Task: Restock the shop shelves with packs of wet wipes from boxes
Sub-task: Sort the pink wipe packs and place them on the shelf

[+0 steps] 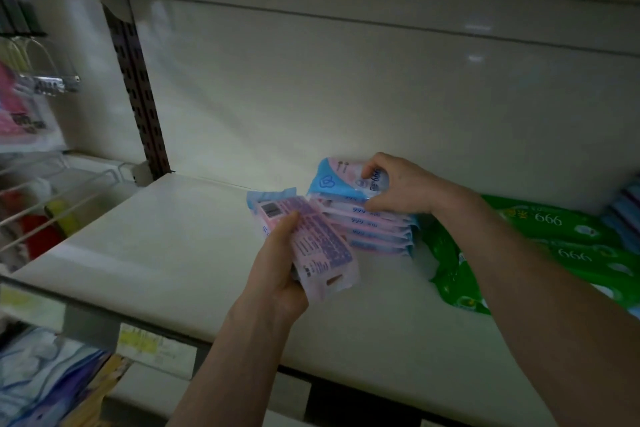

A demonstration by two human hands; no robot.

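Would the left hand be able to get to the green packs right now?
Probably not: the left hand grips a pink pack, and the stack and right arm lie between it and the green packs.

1. Green packs (554, 229): "666" in white, legible on two.
2. Stack (374, 230): pack edges read "999" as they lie.
3. Top pack (341, 178): "666", turned sideways.
4. Pink pack (311, 236): barcode and small print, illegible.
5. Shelf labels (152, 347): blurred, unreadable.

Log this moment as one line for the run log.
phase: shelving wipes | left hand: holds pink pack | right hand: grips tilted top pack of stack | stack: on shelf, beside green packs
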